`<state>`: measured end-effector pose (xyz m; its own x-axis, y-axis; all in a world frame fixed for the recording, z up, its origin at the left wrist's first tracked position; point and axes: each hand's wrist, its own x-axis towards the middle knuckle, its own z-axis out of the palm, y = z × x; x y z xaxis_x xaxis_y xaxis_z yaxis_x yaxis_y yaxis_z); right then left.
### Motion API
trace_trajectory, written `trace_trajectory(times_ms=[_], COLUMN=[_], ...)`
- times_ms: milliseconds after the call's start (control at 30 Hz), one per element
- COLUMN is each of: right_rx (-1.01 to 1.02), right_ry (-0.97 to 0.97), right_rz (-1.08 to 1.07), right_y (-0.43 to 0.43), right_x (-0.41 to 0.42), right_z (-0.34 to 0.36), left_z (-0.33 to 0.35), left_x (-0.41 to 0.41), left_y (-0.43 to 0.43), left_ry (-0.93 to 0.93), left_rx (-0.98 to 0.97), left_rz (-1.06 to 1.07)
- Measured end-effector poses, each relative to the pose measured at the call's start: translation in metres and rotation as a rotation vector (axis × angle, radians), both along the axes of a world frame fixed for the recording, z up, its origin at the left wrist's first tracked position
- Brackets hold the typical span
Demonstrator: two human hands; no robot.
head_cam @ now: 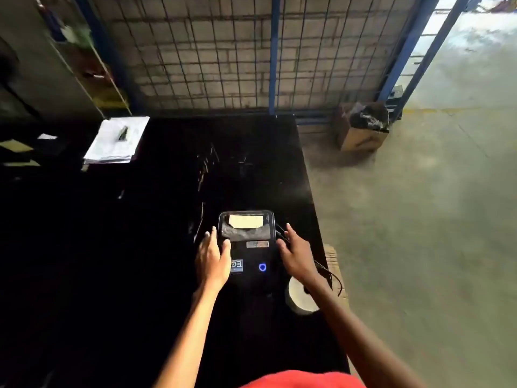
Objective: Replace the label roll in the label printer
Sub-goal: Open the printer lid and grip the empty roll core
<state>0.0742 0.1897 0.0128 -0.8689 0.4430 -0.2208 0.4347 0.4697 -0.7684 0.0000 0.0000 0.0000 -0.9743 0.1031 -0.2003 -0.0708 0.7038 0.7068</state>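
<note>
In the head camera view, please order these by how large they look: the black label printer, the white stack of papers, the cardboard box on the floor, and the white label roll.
1. Black label printer
2. White stack of papers and brown cardboard box: they look about alike, and both sit farther from the camera, so I leave them unranked.
3. White label roll, partly hidden by the right arm.

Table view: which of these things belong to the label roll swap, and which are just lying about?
For the job:
- label printer, lid shut
- left hand and right hand, one at each side of it
- white label roll, under the right forearm

Lying about:
- stack of papers, far left of table
- cardboard box on the floor
</note>
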Motion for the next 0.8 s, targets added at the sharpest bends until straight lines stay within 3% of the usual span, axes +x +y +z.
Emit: trace_trajectory(times_ms=[133, 233, 367, 500, 800], right_rx=[-0.156, -0.218, -0.242, -0.17, -0.314], right_ry=[-0.18, -0.129, -0.107, -0.087, -0.184], right_rz=[-0.055, -0.046, -0.004, -0.015, -0.212], right_y=[-0.018, -0.03, -0.041, -0.052, -0.069], right_x=[0.029, 0.04, 0.049, 0.053, 0.048], right_z=[-0.025, -0.03, -0.036, -0.045, -0.078], left_z=[-0.034, -0.044, -0.052, -0.058, -0.068], left_x=[0.031, 0.043, 0.045, 0.047, 0.041], left_y=[-0.026, -0.035, -0.047, -0.05, -0.053], left_ry=[-0.255, -0.409, -0.426, -0.385, -0.286], left_rx=[0.148, 0.257, 0.345, 0.278, 0.23], left_rz=[0.17, 0.228, 0.196, 0.116, 0.118])
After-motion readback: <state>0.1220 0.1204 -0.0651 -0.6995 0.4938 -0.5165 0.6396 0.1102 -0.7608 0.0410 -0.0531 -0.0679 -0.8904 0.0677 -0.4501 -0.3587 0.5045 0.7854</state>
